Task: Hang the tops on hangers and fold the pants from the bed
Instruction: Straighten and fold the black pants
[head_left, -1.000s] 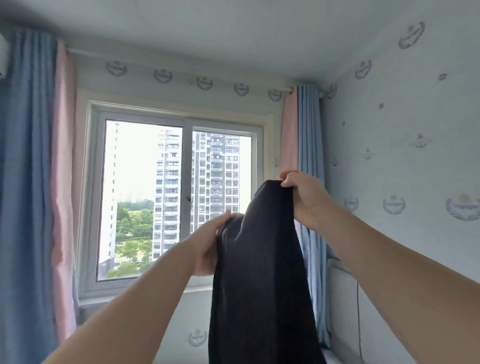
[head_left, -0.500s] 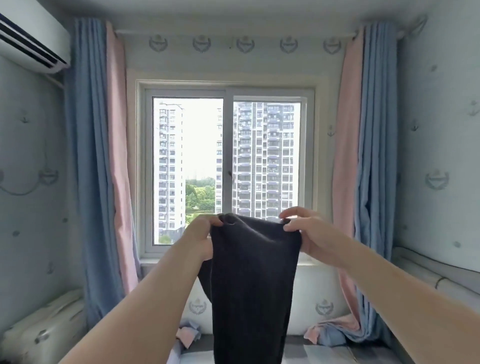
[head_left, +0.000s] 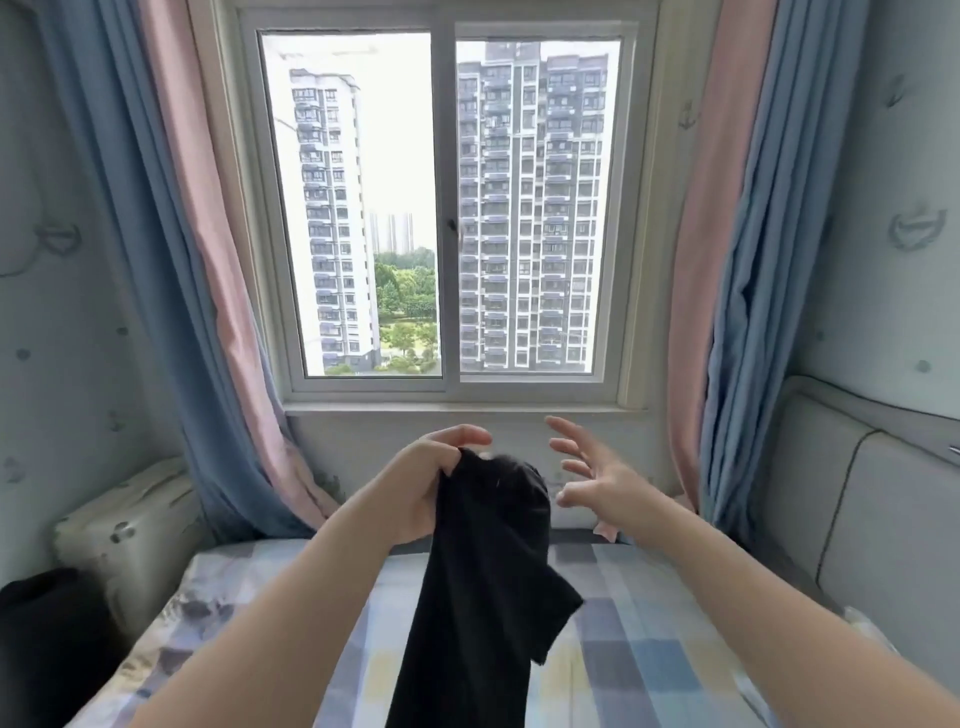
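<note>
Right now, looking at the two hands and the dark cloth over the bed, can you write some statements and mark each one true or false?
1. The left hand grips the top of the black garment. True.
2. The right hand also holds the garment. False: it is open with its fingers spread, apart from the cloth.
3. The garment lies flat on the bed. False: it hangs down from the left hand, above the bed.
4. The bed shows a checked pattern. True.
5. The curtains cover the window. False: they are pulled to both sides and the glass is in full view.
</note>
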